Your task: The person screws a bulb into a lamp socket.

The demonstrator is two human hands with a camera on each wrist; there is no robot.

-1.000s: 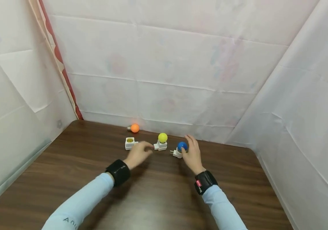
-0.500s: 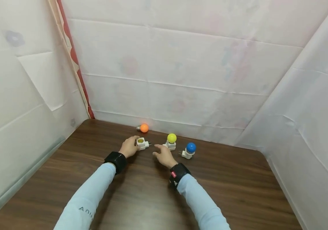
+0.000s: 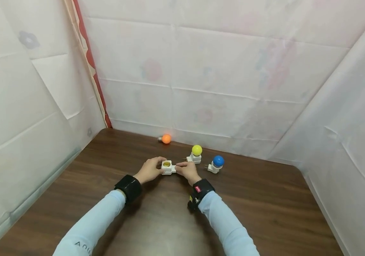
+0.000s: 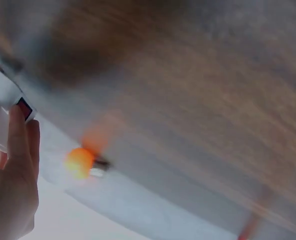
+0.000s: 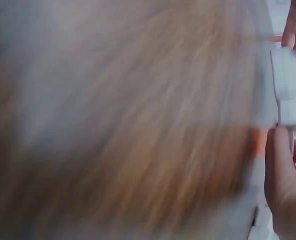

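Observation:
My left hand (image 3: 149, 170) grips the left side of a white plug-in bulb socket (image 3: 166, 170), whose round brass-coloured opening faces up with no bulb in it. From the other side, my right hand (image 3: 189, 172) pinches the plug end, and its fingers hide the prongs. A small dark red switch (image 4: 24, 108) shows on the socket beside my left fingertips in the left wrist view. The right wrist view has the socket's body (image 5: 284, 75) side-on between both hands.
An orange bulb (image 3: 166, 139) lies on its side near the table's back edge. Right of the hands stand two more sockets, one with a yellow bulb (image 3: 196, 150), one with a blue bulb (image 3: 218, 161). Pale cloth (image 3: 182, 64) hangs behind the brown table (image 3: 265, 199).
My right hand has left the blue bulb and come left to the empty socket's plug. My left hand has taken hold of that socket, which has moved toward me.

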